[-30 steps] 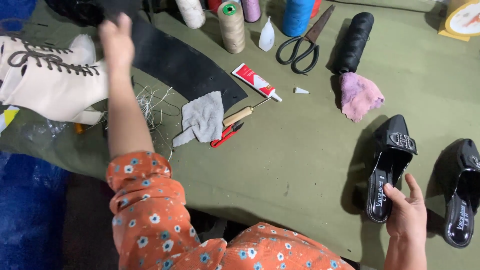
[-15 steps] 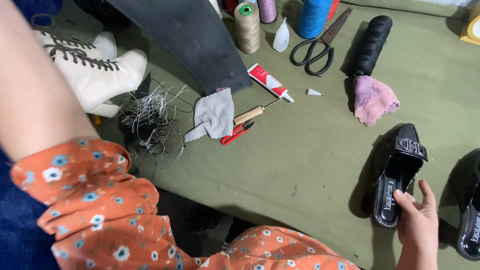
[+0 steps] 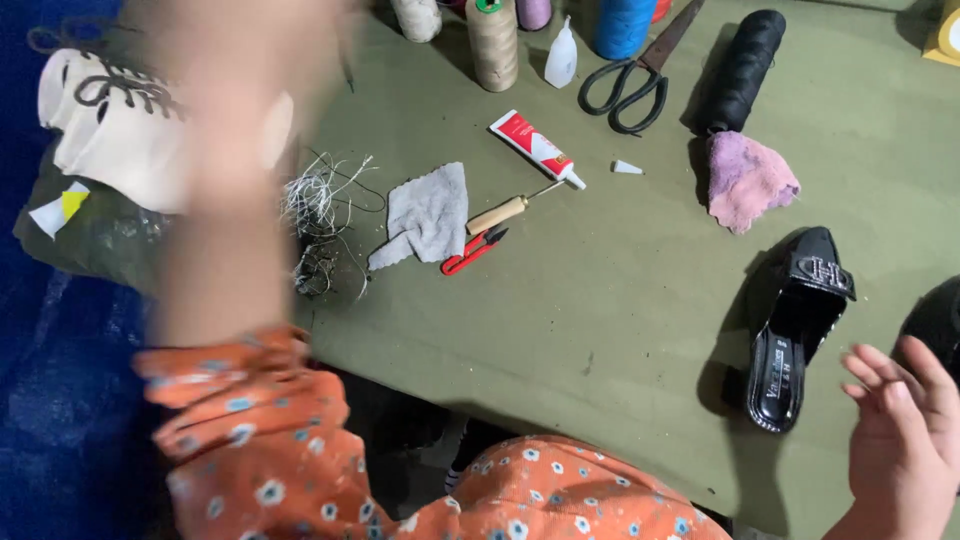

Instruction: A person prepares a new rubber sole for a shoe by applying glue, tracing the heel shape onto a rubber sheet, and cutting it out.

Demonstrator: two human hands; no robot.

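My left hand (image 3: 235, 90) is raised at the top left and is a motion blur, so its grip cannot be read. Its forearm crosses in front of a white lace-up boot (image 3: 105, 135). My right hand (image 3: 900, 440) hovers at the bottom right with fingers spread and empty. It is just right of the heel end of a black slip-on shoe (image 3: 795, 320) and does not touch it. A second black shoe (image 3: 935, 320) shows at the right edge.
On the olive table cover (image 3: 620, 330) lie a grey cloth (image 3: 430, 215), a wooden-handled awl (image 3: 505, 210), red snips (image 3: 472, 250), a glue tube (image 3: 530, 148), scissors (image 3: 630, 75), a pink rag (image 3: 748, 180), a black roll (image 3: 740, 65), thread cones (image 3: 492, 40) and a thread tangle (image 3: 315, 215).
My left arm has swung up across the view and blurred. The black sheet at the back left is no longer visible. My right hand has come off the shoe and spread its fingers.
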